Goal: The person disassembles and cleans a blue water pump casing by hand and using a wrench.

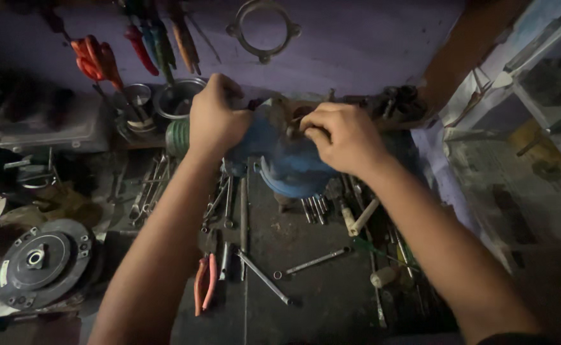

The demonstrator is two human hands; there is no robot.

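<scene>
From the head view, your left hand [215,121] is curled into a tight grip on the left side of a rounded blue metal housing [287,163], fingers folded over its top edge. Your right hand [344,137] closes on the upper right of the same housing, fingertips pinched around a small dark part at its top; what exactly they pinch is too dim to tell. The housing sits between both hands, above the back of the dark, grimy surface [306,294], its paint smooth and curved, with a lip arcing along its lower edge.

Just left of it lies a ribbed green cylinder [178,136]. Beneath your wrists, slim steel wrenches [229,204] lie scattered, dull and long. A pair of pliers with orange handles [205,282] lies by your left forearm. A pale wooden handle [363,217] rests under your right wrist. At far left a round metal disc [41,259] with bolts around its rim lies flat. On the purple wall behind, red-handled pliers [95,61] and a metal ring [262,29] hang, and two shiny metal cups [159,99] stand below them.
</scene>
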